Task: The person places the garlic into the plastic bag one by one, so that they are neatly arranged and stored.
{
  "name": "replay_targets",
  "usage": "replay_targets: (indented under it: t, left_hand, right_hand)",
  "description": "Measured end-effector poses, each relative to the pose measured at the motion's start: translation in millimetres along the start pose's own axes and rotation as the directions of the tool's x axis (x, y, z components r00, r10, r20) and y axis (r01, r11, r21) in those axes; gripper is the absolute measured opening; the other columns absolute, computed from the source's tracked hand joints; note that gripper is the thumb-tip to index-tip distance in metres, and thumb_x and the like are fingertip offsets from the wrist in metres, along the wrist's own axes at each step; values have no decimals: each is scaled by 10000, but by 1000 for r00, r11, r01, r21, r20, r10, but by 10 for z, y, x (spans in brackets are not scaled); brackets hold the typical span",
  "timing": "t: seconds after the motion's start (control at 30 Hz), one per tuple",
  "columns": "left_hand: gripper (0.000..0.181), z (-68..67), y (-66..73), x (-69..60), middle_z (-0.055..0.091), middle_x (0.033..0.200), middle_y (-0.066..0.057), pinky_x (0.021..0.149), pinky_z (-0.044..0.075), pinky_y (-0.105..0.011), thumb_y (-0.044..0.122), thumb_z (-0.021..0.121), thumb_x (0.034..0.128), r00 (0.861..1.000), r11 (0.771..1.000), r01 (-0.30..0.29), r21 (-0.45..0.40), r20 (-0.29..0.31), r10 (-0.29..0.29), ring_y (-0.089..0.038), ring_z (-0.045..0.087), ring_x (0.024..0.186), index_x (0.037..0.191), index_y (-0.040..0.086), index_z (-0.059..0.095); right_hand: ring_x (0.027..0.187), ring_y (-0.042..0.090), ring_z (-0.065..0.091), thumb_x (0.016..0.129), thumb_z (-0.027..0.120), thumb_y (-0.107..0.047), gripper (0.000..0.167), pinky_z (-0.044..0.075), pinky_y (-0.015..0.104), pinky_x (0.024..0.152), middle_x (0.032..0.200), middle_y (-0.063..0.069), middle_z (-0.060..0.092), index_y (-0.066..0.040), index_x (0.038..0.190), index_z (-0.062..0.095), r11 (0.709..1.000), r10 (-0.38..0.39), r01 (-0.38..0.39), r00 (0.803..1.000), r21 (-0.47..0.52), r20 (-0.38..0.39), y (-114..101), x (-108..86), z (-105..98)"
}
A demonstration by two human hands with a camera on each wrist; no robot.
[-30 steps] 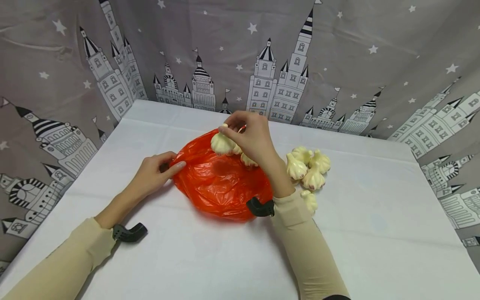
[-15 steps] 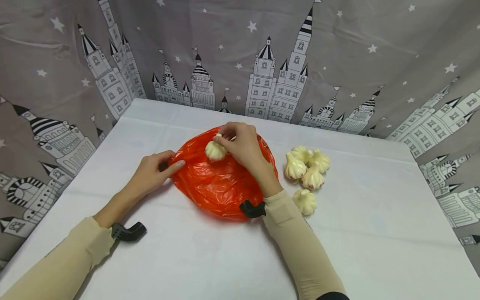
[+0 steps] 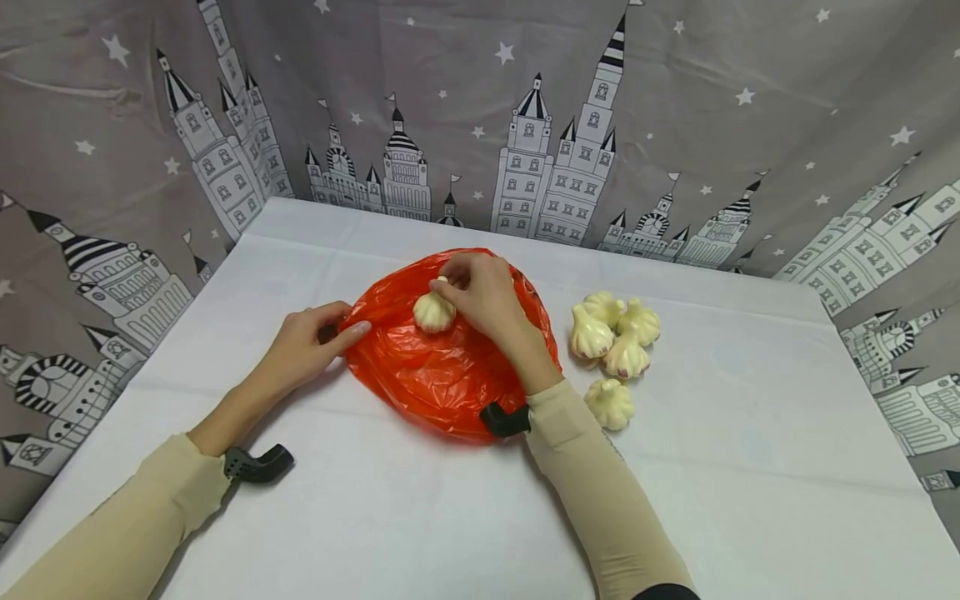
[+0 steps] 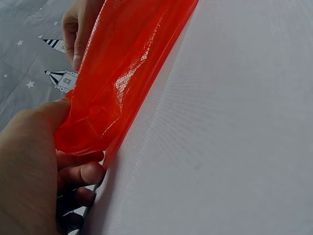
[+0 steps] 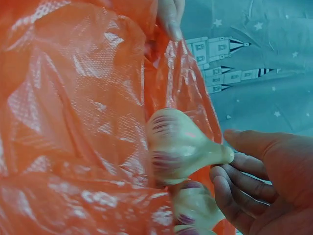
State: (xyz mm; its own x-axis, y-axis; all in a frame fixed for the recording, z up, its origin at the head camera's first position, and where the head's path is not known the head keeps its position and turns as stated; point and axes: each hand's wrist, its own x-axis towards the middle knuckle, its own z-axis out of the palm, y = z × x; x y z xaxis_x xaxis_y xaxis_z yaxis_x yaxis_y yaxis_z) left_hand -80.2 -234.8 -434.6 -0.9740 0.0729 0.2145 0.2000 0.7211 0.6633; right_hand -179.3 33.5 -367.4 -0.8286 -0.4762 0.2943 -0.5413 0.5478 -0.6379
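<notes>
A red plastic bag [image 3: 442, 383] lies spread with its mouth up on the white table. My left hand [image 3: 311, 342] pinches the bag's left rim between thumb and fingers, plainly seen in the left wrist view. Inside the mouth, my right hand [image 3: 483, 296] holds a garlic bulb [image 3: 433, 313] by its stem; the thumb and fingers [image 5: 222, 181] are around the stem end in the right wrist view. More garlic bulbs [image 5: 195, 203] show beneath it in the bag, mostly hidden from the head view by my right hand.
Right of the bag, several garlic bulbs [image 3: 591, 333] sit clustered, and a single bulb [image 3: 610, 404] lies nearer, close to my right sleeve [image 3: 592, 467]. A grey castle-print cloth [image 3: 465, 100] hangs behind the white table [image 3: 750, 467].
My right hand has lowered the garlic bulb into the bag's mouth, moving slightly left and toward me. The left hand keeps its place on the rim.
</notes>
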Motion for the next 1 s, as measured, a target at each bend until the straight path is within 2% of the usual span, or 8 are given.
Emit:
replay_targets:
  t: [0.23,0.53,0.77,1.0]
  left_hand:
    - [307,-6,8,-11,669,830,-32,643,486,-229,383,688,1027,1000,1000,11,-1,4,-11,-213,576,759,1176,118,731]
    - [285,-13,14,-7,661,806,-28,633,470,-231,363,694,1026,1000,1000,-3,2,-1,3,-203,570,741,1155,112,733]
    - [273,-10,-2,-10,653,799,-23,631,465,-234,359,695,1026,1000,1000,-8,8,-6,8,-194,565,735,1145,117,733]
    - [256,-8,-6,7,651,793,-22,621,466,-234,350,699,1024,1000,1000,-21,-1,-9,21,-190,565,724,1135,121,733]
  right_hand:
    - [860,180,695,986,759,-241,187,555,293,781,963,57,783,-81,1075,795,999,36,-35,994,16,-101,-29,-15,-123]
    - [856,180,697,982,751,-217,155,527,333,827,962,42,787,-96,1064,803,999,16,-9,983,41,-184,-76,-45,-346]
    - [863,165,706,992,741,-221,166,548,317,824,967,45,788,-89,1073,800,999,-4,11,989,47,-147,-175,-66,-372]
    - [856,158,702,993,745,-237,173,553,301,811,965,35,788,-97,1077,800,999,14,-9,990,30,-140,-204,-103,-413]
